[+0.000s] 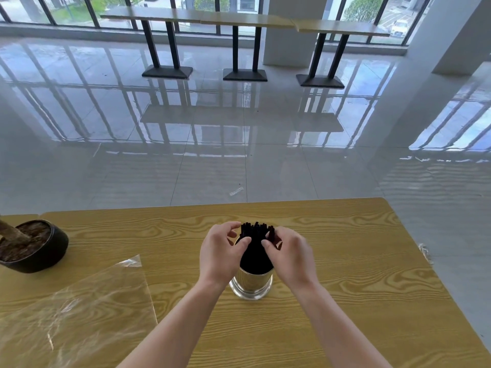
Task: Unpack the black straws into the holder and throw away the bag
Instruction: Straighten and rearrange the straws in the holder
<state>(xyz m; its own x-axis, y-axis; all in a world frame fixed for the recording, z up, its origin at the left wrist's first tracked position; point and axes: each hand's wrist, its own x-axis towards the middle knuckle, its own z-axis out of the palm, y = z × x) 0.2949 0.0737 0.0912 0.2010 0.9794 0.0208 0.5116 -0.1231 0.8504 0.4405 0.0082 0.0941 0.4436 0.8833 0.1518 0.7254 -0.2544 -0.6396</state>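
Because the black straws [256,245] already stand upright in the holder [251,284], the two hands appear to be there only to tidy the bundle. The left hand [221,253] sits against the holder's left side and the right hand [289,253] against its right, each with fingers curled inward and thumb tips touching the dark stems just above the rim. Neither hand clamps the holder itself; the fingers look loosely pinched on the straws, probably to spread or level them so they do not lean out. The holder is a shiny cylinder standing on the wooden surface [345,274], directly in front of the person, which keeps it steady without a supporting grip.

The clear bag [77,312] lies flat and empty on the surface, well to the left of the holder and nearer the person, apart from both hands. It seems laid aside for disposal, the step not yet done. A dark plant pot [34,245] stands far left of the holder.
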